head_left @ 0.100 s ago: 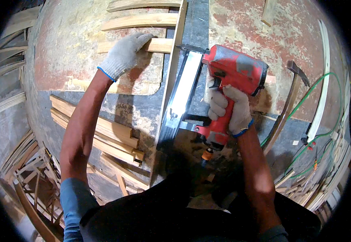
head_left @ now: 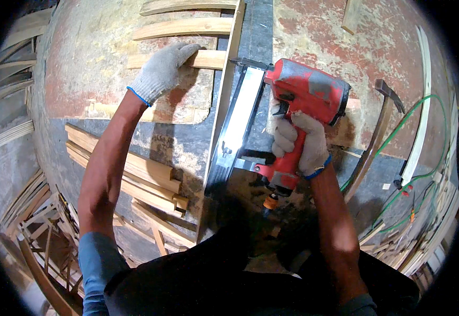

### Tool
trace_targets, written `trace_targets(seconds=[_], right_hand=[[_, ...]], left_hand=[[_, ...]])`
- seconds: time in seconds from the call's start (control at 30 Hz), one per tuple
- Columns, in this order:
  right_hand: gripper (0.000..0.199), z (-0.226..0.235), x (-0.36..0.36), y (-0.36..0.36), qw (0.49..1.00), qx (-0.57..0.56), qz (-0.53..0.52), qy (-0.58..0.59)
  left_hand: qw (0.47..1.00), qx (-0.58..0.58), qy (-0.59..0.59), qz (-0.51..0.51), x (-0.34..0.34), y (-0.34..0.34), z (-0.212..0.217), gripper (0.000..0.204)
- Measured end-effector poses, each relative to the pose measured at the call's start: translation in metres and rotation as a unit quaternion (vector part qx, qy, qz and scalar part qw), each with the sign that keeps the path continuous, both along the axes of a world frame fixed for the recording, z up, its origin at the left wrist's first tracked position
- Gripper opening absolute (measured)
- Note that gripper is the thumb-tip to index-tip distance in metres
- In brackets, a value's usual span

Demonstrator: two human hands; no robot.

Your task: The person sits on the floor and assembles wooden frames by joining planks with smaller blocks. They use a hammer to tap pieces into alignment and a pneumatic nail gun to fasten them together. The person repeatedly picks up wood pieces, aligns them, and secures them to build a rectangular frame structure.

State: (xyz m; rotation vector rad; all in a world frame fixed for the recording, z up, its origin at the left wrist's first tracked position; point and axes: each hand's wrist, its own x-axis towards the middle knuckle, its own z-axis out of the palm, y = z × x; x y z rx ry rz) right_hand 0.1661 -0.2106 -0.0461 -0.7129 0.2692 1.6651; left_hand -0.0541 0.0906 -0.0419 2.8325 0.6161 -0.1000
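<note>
My left hand (head_left: 163,70), in a pale knitted glove with a blue cuff edge, is closed over a short wooden slat (head_left: 208,59). The slat's right end meets a long upright-edged wooden rail (head_left: 222,102). In my right hand (head_left: 308,145), gloved the same way, is the handle of a red and grey nail gun (head_left: 311,87). Its long magazine (head_left: 245,105) runs beside the rail, and its nose is close to the rail near the slat's end. My fingers lie around the grip below the trigger.
Two more slats (head_left: 182,27) join the rail farther up. Cut wooden pieces (head_left: 134,166) are stacked at left below my forearm. To the right are a hammer (head_left: 369,142), a green hose (head_left: 398,124) and a pale strip (head_left: 421,121). Scrap wood (head_left: 45,237) is heaped at lower left.
</note>
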Motion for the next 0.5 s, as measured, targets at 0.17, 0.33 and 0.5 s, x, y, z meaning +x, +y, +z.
trace_targets(seconds=[0.17, 0.33, 0.5], right_hand=[[0.026, 0.002, -0.003, -0.003, 1.000, 0.007, 0.000, -0.029], [0.028, 0.002, -0.006, -0.006, 1.000, 0.009, 0.000, -0.024], [0.027, -0.002, -0.006, -0.009, 1.000, 0.017, 0.005, -0.011]], left_hand=[[1.000, 0.007, -0.009, -0.005, -0.005, 0.004, -0.006, 0.054], [1.000, 0.019, 0.006, -0.003, -0.006, 0.005, -0.011, 0.056], [0.999, 0.012, 0.028, 0.022, 0.000, 0.000, -0.001, 0.058]])
